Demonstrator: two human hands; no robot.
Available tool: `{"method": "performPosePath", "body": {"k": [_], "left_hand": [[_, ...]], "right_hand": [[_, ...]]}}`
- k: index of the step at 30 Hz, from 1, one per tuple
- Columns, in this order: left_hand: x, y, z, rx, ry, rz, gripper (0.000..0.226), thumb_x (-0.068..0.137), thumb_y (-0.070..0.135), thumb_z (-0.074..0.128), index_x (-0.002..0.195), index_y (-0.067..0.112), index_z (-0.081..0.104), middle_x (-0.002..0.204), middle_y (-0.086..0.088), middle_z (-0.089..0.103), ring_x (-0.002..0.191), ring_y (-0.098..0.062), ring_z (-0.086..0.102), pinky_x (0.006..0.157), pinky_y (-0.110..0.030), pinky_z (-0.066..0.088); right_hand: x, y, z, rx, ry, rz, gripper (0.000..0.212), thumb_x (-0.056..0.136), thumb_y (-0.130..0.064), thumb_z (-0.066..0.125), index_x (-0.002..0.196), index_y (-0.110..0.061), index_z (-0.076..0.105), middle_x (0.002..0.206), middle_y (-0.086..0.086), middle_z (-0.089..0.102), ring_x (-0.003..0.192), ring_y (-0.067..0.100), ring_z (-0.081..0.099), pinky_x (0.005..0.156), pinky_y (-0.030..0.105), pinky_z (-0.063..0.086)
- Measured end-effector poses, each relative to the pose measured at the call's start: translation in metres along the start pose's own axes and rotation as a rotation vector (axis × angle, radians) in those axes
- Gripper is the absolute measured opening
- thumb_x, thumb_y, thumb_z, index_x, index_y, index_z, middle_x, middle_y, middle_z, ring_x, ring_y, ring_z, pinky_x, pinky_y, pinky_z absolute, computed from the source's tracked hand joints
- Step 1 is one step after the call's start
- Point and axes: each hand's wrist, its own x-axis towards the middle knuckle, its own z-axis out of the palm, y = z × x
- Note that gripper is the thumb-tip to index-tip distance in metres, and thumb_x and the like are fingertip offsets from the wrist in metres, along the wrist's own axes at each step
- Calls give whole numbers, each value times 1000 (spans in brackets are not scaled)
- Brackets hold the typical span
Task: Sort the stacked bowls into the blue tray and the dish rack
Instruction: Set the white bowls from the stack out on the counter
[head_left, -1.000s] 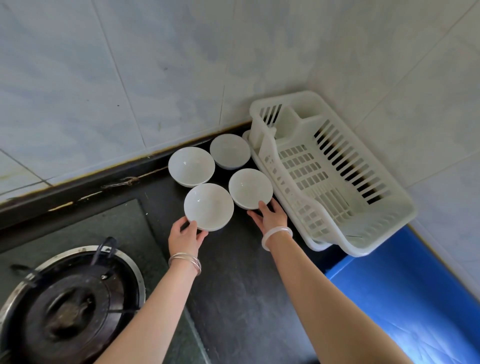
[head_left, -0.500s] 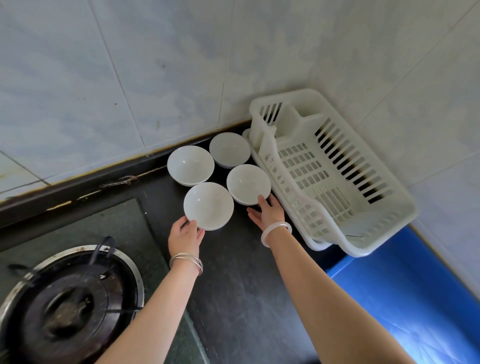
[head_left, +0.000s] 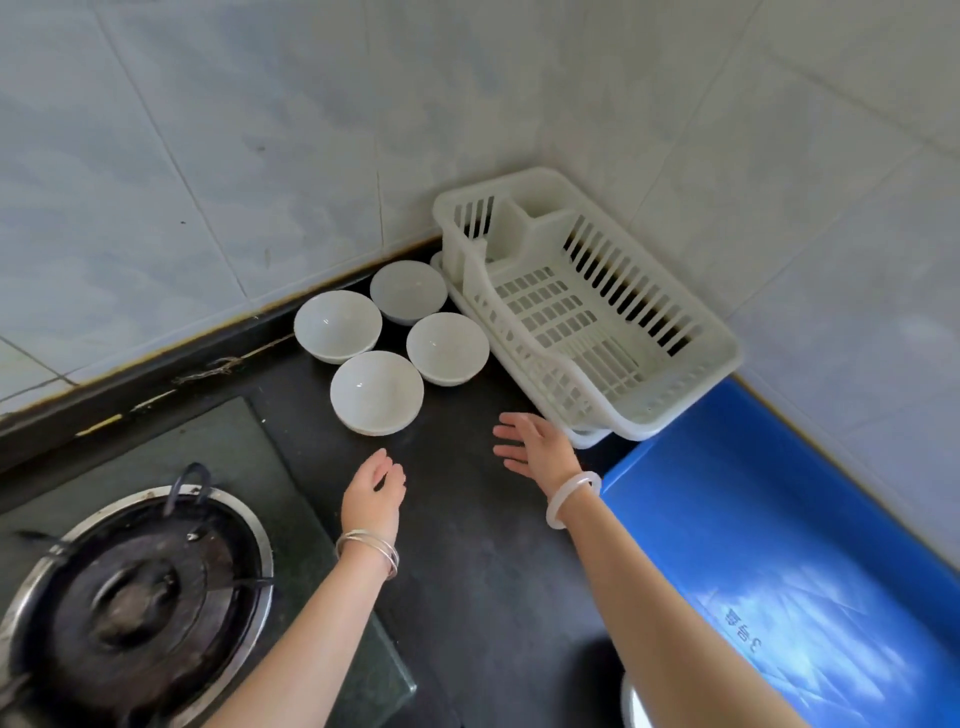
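**Both hands open and empty near four white bowls**

Head view: four white bowls sit upright on the black counter (head_left: 467, 519), clustered in the far corner by the tiled wall. The far-left bowl (head_left: 337, 325) and the far-right bowl (head_left: 409, 291) sit nearest the wall; the near-left bowl (head_left: 376, 392) and the near-right bowl (head_left: 448, 347) sit in front of them. The four stand close together, rims almost meeting. None is stacked on another.

The white dish rack (head_left: 696, 332) stands just to the right of the bowls, pushed into the wall corner, with nothing inside it. Its near end overlaps the far edge of the blue tray (head_left: 753, 519), which lies along the right wall.

The left hand (head_left: 375, 493) hovers over the counter just nearer than the near-left bowl, apart from it. Its fingers are loosely curled and slightly parted, holding nothing. Thin metal bangles (head_left: 369, 552) circle its wrist.

The right hand (head_left: 537, 449) hangs beside the near corner of the rack, palm turned inward, fingers straight and gently spread, touching nothing. A pale bracelet (head_left: 571, 498) sits on its wrist.

A gas burner (head_left: 135, 603) occupies the near left.
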Motion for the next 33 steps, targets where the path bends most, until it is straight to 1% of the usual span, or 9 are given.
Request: {"method": "performPosePath", "body": {"k": [2,6,12,15,20,23,26,31,33], "left_hand": [[-20,-10,5,73,-101,6,36,92,6,50,128,4,52,122,-15,58,101,-21,60,92,-30,46],[-62,-34,21,217,-301,-14,32,91,8,52,122,7,56,108,-9,61,92,-19,63,89,-31,49],[-130,-71,54,544,-598,4,31,90,16,54,121,16,58,118,-8,64,102,-18,63,97,-34,49],[-161,-84,70,671,-703,19,41,90,20,55,131,23,50,127,0,58,112,-17,58,103,-37,44],[-193,-102,85,792,-771,33,48,88,15,56,135,23,45,133,2,56,120,-15,53,101,-31,43],[-202,-109,87,755,-757,3,49,88,7,53,134,24,45,130,1,57,117,-16,53,100,-38,47],[-204,-111,88,691,-723,-33,50,88,4,53,134,23,45,129,-1,57,112,-16,54,94,-33,51],[-202,-115,88,626,-740,-95,51,88,2,53,135,20,44,128,-5,57,117,-19,53,89,-29,52],[-202,-118,86,565,-753,-148,48,88,2,53,133,16,46,119,-6,61,109,-17,56,79,-23,54]], "right_hand": [[-30,18,-22,-99,33,-50,21,98,-27,40,101,-28,61,107,0,68,91,15,66,79,27,51],[-91,58,-71,-273,160,-122,22,98,-24,41,102,-25,62,103,0,68,85,10,64,78,22,48],[-164,117,-135,-691,440,-122,25,95,-18,46,111,-23,65,111,-6,66,101,18,60,80,21,40],[-187,142,-157,-860,513,-31,29,95,-19,44,120,-22,58,121,1,60,113,24,53,88,30,42],[-209,169,-166,-971,498,132,26,92,-24,47,117,-17,51,114,6,57,100,29,58,70,29,41],[-212,176,-164,-937,519,100,29,91,-20,52,120,-17,48,114,7,56,97,28,59,70,27,40],[-211,176,-165,-873,547,109,32,89,-19,56,120,-16,50,115,8,53,97,29,59,74,27,42],[-207,172,-168,-866,592,145,17,91,-17,51,107,-10,52,109,10,58,93,31,59,67,27,36],[-207,168,-169,-888,631,150,14,91,-15,47,105,-11,50,102,11,63,84,31,58,63,28,36]]}}
